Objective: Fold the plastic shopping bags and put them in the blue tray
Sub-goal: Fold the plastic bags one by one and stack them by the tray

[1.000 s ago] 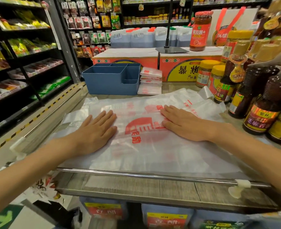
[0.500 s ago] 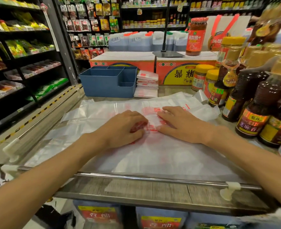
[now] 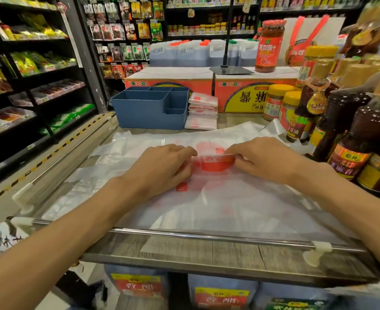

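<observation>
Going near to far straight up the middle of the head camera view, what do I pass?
Metal rail → plastic bag → folded bags stack → orange cartons → jugs.

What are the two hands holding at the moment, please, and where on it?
Both the left hand and right hand pinch the plastic bag near its red print.

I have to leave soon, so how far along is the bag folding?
Done: a stack of folded bags sits beside the blue tray, not in it. In hand: the left hand and right hand pinch the middle of a spread bag. Left: finish this fold and move the bags into the tray, whose visible compartments look empty.
</observation>
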